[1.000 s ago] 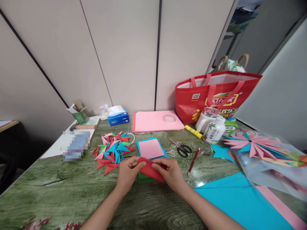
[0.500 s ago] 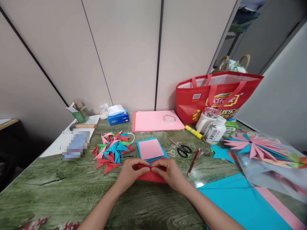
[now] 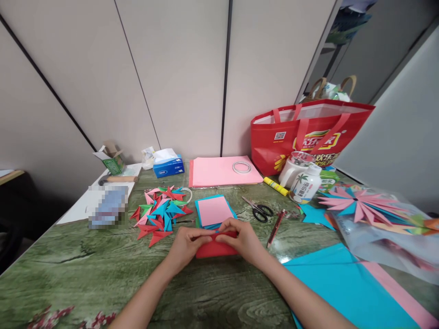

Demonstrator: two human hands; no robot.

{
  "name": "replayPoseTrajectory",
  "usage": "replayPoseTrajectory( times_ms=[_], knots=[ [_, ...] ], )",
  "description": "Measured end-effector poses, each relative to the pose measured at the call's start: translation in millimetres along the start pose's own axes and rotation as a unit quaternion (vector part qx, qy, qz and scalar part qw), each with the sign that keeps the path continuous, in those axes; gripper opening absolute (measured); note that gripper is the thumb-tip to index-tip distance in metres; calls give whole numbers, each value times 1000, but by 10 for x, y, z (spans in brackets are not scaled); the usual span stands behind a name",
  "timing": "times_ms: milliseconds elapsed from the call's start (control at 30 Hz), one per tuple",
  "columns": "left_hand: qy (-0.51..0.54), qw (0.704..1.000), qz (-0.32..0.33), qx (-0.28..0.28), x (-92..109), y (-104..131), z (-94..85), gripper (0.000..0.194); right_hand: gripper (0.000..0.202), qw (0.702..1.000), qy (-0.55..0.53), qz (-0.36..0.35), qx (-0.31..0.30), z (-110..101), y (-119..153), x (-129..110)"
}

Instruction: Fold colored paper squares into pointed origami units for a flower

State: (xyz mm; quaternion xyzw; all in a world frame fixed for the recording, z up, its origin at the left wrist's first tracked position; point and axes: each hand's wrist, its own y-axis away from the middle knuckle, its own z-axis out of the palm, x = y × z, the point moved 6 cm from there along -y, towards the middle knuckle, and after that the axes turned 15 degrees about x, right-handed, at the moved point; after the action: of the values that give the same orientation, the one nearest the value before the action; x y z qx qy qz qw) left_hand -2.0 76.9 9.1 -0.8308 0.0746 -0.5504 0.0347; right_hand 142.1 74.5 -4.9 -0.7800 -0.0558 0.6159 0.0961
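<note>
A piece of red paper [image 3: 216,249] lies on the table at the centre front. My left hand [image 3: 187,244] pinches its upper edge from the left, and my right hand [image 3: 240,237] pinches that edge from the right, with the fingertips of both hands close together. Just beyond them is a stack of blue squares with a pink square [image 3: 215,211] on top. To the left lies a pile of folded red, blue, pink and green paper pieces [image 3: 166,214]. Scissors [image 3: 259,210] with black handles and a dark red pen [image 3: 276,230] lie to the right.
Large pink sheets [image 3: 219,171] with a ring on them lie at the back, beside a blue tissue box [image 3: 168,167]. Behind the white bottle [image 3: 306,185] stands a red bag [image 3: 267,141]. Blue sheets [image 3: 346,283] cover the front right; a hammer [image 3: 120,179] is at left.
Both hands have moved slightly at the upper edge of the red paper, and more of its flat surface shows below the fingers. The view has shifted a little.
</note>
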Motion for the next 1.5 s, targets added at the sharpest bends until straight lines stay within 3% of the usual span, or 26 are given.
replayPoseTrajectory(
  times_ms=[300,467,600,833,1033,1333,1500],
  knots=[
    [-10,998,2,55,-13,-21,-66,17,28,997,-54,43,29,-87,-58,6],
    [-10,996,21,82,2,-14,-98,17,63,996,-49,68,-29,-21,-4,-5],
    [-8,994,39,100,29,4,-109,16,46,999,-4,45,-2,-18,-3,10],
    [13,992,32,123,51,15,-133,15,25,997,-45,67,17,5,-8,38],
    [26,991,24,129,25,-3,-143,16,37,969,-168,181,33,59,24,144],
    [21,981,-2,194,13,-47,-255,16,39,948,-241,200,52,-4,-39,199],
    [30,979,0,204,-2,-56,-278,17,36,939,-249,225,75,-55,-49,236]
  ],
)
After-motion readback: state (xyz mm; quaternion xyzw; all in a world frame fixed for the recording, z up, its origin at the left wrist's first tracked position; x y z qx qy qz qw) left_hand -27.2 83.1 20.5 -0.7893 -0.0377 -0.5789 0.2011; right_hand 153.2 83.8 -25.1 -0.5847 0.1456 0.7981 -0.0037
